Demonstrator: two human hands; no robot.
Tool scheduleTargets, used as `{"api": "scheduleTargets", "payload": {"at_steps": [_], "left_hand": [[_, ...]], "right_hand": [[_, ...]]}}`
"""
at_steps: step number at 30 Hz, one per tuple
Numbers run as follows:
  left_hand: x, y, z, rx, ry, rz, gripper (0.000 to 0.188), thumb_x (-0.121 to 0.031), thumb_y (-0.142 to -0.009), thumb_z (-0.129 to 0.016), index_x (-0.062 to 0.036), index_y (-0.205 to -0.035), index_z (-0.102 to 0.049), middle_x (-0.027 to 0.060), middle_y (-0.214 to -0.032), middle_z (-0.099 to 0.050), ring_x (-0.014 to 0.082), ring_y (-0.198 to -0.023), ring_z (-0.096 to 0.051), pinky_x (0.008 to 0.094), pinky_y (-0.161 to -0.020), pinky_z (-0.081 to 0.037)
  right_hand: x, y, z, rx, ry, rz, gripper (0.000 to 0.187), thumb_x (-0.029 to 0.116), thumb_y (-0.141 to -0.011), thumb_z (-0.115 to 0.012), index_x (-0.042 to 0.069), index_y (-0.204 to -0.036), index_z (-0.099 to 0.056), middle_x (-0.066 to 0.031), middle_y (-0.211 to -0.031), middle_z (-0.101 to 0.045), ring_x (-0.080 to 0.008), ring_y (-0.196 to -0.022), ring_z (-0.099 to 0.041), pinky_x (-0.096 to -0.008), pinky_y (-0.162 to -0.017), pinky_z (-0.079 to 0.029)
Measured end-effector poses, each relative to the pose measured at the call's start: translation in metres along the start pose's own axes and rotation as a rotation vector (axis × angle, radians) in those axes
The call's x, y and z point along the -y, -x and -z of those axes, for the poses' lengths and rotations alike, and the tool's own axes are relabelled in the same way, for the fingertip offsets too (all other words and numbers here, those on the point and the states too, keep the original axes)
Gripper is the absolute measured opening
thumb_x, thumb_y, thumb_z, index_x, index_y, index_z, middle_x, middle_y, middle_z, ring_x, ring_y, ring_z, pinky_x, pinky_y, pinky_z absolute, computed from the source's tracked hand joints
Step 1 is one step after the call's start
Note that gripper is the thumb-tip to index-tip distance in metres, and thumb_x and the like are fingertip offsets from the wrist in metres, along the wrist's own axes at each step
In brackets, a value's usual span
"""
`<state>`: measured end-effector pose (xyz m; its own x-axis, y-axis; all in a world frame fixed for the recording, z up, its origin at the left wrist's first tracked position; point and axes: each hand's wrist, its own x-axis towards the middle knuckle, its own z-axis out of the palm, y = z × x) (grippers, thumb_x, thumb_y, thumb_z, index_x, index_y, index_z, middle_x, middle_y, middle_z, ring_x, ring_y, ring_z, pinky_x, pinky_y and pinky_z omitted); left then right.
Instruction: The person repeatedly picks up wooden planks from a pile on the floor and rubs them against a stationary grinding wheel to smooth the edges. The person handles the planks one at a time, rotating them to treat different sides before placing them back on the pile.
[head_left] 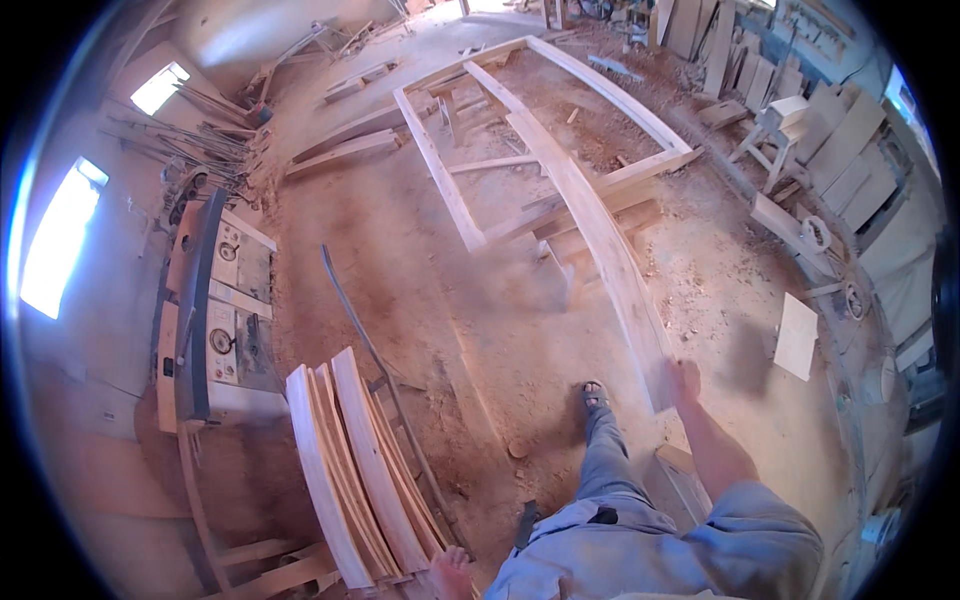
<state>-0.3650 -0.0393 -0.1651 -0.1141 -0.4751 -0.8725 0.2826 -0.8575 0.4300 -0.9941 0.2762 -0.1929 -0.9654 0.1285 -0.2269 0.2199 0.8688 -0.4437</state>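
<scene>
My right hand [684, 380] is closed on the edge of a long wooden plank [590, 215], close to its near end. The plank is pale, slightly curved, and runs away from me toward a large wooden frame [430, 165]. My left hand [450, 573] is low in the view, beside the near ends of a stack of curved wooden boards [375, 470]. Its fingers are loosely bent and partly in view, with nothing seen in them; whether they touch the boards is unclear. A wooden support [685, 480] stands below the plank's near end, beside my right forearm.
To the left stands a machine [222, 300] with dials. A thin dark bar [360, 325] extends past the board stack. Wood shavings litter the floor [420, 270]. On the right are a pale panel [796, 337], a small stand [775, 130] and leaning boards [850, 150].
</scene>
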Motion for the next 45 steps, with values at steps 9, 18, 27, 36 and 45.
{"api": "scheduleTargets", "payload": {"at_steps": [9,18,27,36,45], "left_hand": [[0.075,0.082,-0.211,0.029,-1.363,-0.267,0.026,-0.028,-0.096,-0.057,-0.0081,-0.113,-0.062,0.0174,-0.109,-0.069,0.0296,-0.097,-0.068,0.0394,-0.085,-0.055],[0.080,0.097,-0.271,-0.088,-1.574,-0.296,0.026,-0.029,-0.096,-0.058,-0.0074,-0.111,-0.063,0.0157,-0.106,-0.069,0.0297,-0.097,-0.068,0.0400,-0.086,-0.055],[0.098,0.113,-0.276,-0.162,-1.659,-0.289,0.027,-0.030,-0.096,-0.059,-0.0066,-0.109,-0.063,0.0141,-0.103,-0.070,0.0299,-0.097,-0.068,0.0406,-0.087,-0.055],[0.096,0.121,-0.264,-0.099,-1.688,-0.364,0.053,-0.028,-0.091,-0.065,-0.0006,-0.136,-0.058,0.0239,-0.120,-0.068,0.0368,-0.109,-0.068,0.0421,-0.093,-0.054],[0.103,0.133,-0.188,-0.232,-1.516,-0.320,0.057,-0.021,-0.088,-0.065,0.0011,-0.139,-0.053,0.0240,-0.130,-0.064,0.0388,-0.123,-0.060,0.0445,-0.105,-0.047]], "right_hand": [[0.172,-0.253,-0.047,0.309,-0.187,0.110,0.054,0.045,-0.078,-0.066,-0.002,-0.106,-0.071,-0.0270,-0.102,-0.071,-0.0412,-0.098,-0.070,-0.0511,-0.083,-0.054],[0.158,-0.302,-0.128,0.552,-0.519,-0.028,0.041,0.027,-0.084,-0.069,0.009,-0.120,-0.065,-0.0122,-0.092,-0.071,-0.0274,-0.075,-0.069,-0.0453,-0.061,-0.057],[0.153,-0.269,-0.171,0.454,-0.943,-0.340,0.044,0.008,-0.087,-0.063,0.009,-0.131,-0.058,-0.0112,-0.096,-0.070,-0.0235,-0.068,-0.068,-0.0390,-0.054,-0.059],[0.106,-0.323,-0.212,0.476,-0.560,-0.114,0.021,0.023,-0.089,-0.065,0.002,-0.092,-0.062,-0.0093,-0.080,-0.065,-0.0214,-0.065,-0.065,-0.0358,-0.054,-0.055],[0.024,-0.232,-0.187,0.422,0.933,0.772,0.044,0.032,-0.081,-0.074,0.001,-0.111,-0.066,-0.0180,-0.105,-0.071,-0.0325,-0.098,-0.069,-0.0442,-0.079,-0.059]]}}
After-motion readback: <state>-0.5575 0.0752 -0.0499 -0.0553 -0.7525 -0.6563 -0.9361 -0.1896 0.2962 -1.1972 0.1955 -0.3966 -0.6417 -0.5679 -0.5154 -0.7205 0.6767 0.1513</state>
